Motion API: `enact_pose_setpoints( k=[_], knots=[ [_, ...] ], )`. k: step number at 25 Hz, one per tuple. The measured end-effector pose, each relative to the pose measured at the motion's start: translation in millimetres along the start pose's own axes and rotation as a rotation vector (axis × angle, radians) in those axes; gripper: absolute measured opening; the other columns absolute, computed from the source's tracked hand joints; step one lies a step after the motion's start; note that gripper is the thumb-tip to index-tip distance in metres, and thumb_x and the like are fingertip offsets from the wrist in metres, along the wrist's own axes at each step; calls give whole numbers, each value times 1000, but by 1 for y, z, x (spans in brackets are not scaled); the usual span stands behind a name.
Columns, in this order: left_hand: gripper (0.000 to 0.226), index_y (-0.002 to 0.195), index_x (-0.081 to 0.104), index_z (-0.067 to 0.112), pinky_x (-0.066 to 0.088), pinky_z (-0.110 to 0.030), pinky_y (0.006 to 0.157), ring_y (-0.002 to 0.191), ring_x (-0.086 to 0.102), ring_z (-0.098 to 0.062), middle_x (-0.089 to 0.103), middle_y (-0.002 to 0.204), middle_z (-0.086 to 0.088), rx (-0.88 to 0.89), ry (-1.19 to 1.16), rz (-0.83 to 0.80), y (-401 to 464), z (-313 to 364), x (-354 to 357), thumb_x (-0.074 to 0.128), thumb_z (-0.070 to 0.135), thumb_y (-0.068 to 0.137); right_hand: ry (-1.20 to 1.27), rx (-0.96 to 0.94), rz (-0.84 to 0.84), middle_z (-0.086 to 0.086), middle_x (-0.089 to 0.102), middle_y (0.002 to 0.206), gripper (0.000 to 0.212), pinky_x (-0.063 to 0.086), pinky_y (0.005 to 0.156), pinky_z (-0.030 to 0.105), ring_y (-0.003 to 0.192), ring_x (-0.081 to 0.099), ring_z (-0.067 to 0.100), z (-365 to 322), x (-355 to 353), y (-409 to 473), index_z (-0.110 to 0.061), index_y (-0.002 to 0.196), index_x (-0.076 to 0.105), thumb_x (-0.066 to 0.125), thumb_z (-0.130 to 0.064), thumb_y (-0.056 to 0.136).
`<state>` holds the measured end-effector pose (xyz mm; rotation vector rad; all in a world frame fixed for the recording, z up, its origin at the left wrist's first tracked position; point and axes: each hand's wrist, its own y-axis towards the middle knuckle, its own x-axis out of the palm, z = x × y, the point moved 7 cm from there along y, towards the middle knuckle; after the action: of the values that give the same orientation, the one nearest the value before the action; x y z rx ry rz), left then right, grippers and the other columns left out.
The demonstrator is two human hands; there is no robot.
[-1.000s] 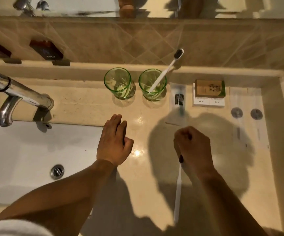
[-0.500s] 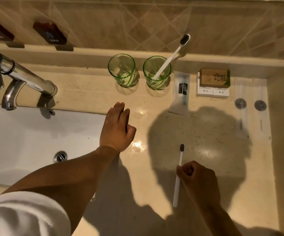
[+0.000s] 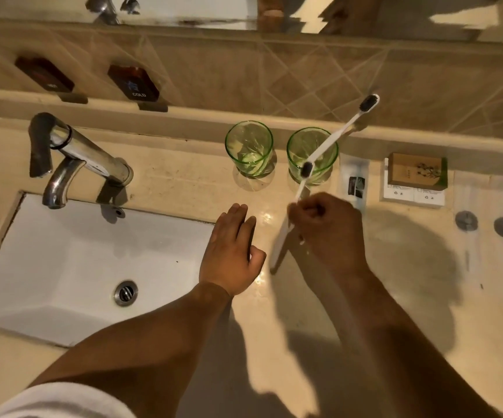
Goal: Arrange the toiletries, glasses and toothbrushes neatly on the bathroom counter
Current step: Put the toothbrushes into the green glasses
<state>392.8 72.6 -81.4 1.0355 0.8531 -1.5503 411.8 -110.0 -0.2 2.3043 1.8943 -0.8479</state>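
The white toothbrush (image 3: 289,212) is in your right hand (image 3: 325,236), fingers curled tight around the middle of its handle, the dark bristle head pointing up toward the right green glass (image 3: 312,156), where another toothbrush (image 3: 343,128) already leans. The left green glass (image 3: 248,149) beside it seems to hold no brush, though the reflections make this hard to confirm, so turn the handle end downward and lower it slowly into that glass without knocking the rim. Your left hand (image 3: 232,254) rests flat on the surface (image 3: 184,182) with straight fingers, holding nothing, near enough to steady the glass.
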Motion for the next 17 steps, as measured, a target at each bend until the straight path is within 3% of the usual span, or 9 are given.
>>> enact_pose_setpoints(
  k=[2,6,9,13,15,17],
  knots=[
    [55,136,54,8,31,-49,119,147,29,-29,42,153,-14,-8,10,-6,1,-1,0,58,22,84,129,-42,49,-4,69,62,13,46,49,9,50,64,3,-35,1,24,-16,78,72,70,-22,89],
    [56,141,50,11,26,-47,122,150,24,-27,37,158,-12,-4,30,-47,0,-3,5,52,29,88,443,-62,126,9,73,70,11,50,50,25,52,66,15,-67,-2,56,-12,85,70,70,-21,90],
    [58,141,50,10,25,-47,122,151,24,-27,36,159,-12,5,36,-54,1,-4,6,49,31,87,432,-93,165,13,75,80,19,47,46,29,54,70,19,-74,1,80,-6,92,68,69,-25,91],
    [58,143,48,12,26,-48,121,152,22,-26,34,161,-9,-5,19,-64,1,-6,9,44,33,88,253,-65,169,1,72,64,14,62,61,42,54,72,16,-74,21,96,-19,80,67,71,-30,89],
    [59,145,46,15,24,-46,122,153,19,-24,31,162,-7,-23,20,-77,0,-9,11,43,35,90,150,-72,163,-5,67,57,14,62,63,35,53,69,13,-72,29,98,-21,78,69,72,-31,87],
    [59,146,44,17,22,-44,124,154,17,-22,29,164,-5,-31,22,-85,0,-9,12,44,35,90,67,-77,157,-9,63,54,17,51,56,18,52,63,7,-71,34,99,-17,81,75,71,-32,87]
  ],
)
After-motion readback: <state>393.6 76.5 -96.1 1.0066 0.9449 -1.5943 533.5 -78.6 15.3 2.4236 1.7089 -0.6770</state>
